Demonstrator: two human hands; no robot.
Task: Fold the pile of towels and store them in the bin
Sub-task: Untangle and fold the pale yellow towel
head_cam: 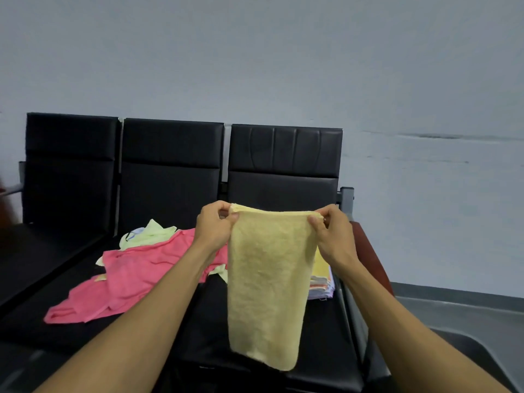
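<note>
Fingers of my left hand (217, 222) and right hand (330, 226) pinch the pale yellow terry towel's (268, 282) top corners; I level them before halving it.

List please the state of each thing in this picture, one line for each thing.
yellow towel: held up by its top corners, hanging
left hand: pinches top left corner
right hand: pinches top right corner
pink towel: unfolded, spread on seat
pale green towels: crumpled, partly under the pink one
folded stack: lies on seat, behind yellow towel
</note>
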